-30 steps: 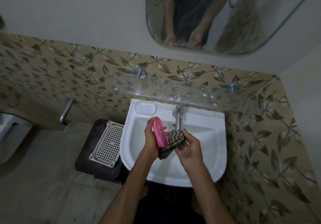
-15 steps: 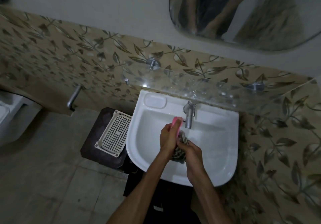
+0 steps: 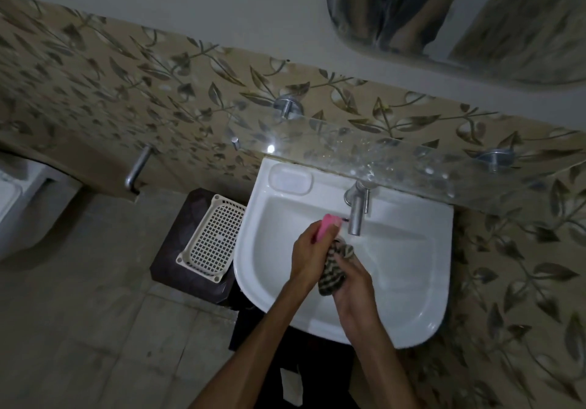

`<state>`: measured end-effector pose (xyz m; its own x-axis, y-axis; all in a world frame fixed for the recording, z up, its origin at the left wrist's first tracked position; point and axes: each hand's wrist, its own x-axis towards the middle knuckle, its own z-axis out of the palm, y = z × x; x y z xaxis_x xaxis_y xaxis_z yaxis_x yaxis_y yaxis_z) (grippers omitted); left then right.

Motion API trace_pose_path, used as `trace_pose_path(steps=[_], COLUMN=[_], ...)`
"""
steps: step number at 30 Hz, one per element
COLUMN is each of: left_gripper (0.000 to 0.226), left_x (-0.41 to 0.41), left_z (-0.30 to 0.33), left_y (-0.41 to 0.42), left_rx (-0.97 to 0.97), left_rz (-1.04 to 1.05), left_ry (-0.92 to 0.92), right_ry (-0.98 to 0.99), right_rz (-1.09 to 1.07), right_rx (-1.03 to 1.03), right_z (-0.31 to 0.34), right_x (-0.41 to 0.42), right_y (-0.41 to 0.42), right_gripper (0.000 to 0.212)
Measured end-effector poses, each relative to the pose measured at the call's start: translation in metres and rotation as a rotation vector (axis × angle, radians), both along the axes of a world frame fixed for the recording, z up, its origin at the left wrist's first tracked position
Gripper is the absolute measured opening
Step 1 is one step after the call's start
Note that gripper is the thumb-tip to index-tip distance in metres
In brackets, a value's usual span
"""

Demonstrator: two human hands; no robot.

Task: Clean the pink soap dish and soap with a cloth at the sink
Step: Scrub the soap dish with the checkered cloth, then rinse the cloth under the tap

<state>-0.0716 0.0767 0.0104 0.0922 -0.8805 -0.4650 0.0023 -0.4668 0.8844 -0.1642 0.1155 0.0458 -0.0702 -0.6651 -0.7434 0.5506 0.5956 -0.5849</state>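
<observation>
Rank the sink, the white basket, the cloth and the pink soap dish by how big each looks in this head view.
1. Sink
2. Basket
3. Cloth
4. Soap dish

The left hand hides most of the dish and the right hand hides part of the cloth, so those last two are unsure.

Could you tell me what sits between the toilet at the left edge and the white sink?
In the head view, a cream mesh basket on a dark stool stands between the toilet and the sink.

The pink soap dish (image 3: 326, 225) is held on edge in the left hand (image 3: 309, 258), only its upper rim showing above the fingers. A striped dark-and-cream cloth (image 3: 333, 267) is bunched in the right hand (image 3: 356, 288), pressed between both hands just below the dish.
</observation>
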Motion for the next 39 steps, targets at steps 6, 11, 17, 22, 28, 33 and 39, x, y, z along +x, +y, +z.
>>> trace_pose_path(steps=[6, 11, 17, 22, 28, 33, 39], left_gripper=[0.08, 0.053, 0.05, 0.045, 0.069, 0.087, 0.086], left_x=[0.024, 0.06, 0.1, 0.123, 0.138, 0.147, 0.138], left_z=[-0.005, -0.02, -0.043, -0.06, -0.07, -0.073, -0.071], left_y=[-0.027, -0.047, -0.063, -0.08, -0.086, -0.109, -0.148], left_rx=[0.198, 0.18, 0.162, 0.236, 0.038, -0.109, -0.385], left_rz=[0.207, 0.262, 0.258, 0.205, 0.014, -0.276, -0.659], left_ry=[0.112, 0.151, -0.061, -0.045, -0.381, -0.874, -1.087], right_ry=[0.104, 0.298, 0.597, 0.77, 0.922, 0.82, 0.724], right_rz=[-0.054, -0.006, 0.149, 0.271, 0.229, 0.079, -0.02], right_rx=[0.191, 0.23, 0.176, 0.19, 0.184, 0.197, 0.199], right_z=[-0.022, -0.049, -0.07, -0.091, -0.095, -0.088, -0.092], right_x=[0.003, 0.024, 0.061, 0.078, 0.077, 0.062, 0.046], right_y=[-0.017, -0.074, -0.155, -0.183, -0.181, -0.155, -0.121], right_gripper=[0.019, 0.027, 0.042, 0.043, 0.029, 0.031, 0.024])
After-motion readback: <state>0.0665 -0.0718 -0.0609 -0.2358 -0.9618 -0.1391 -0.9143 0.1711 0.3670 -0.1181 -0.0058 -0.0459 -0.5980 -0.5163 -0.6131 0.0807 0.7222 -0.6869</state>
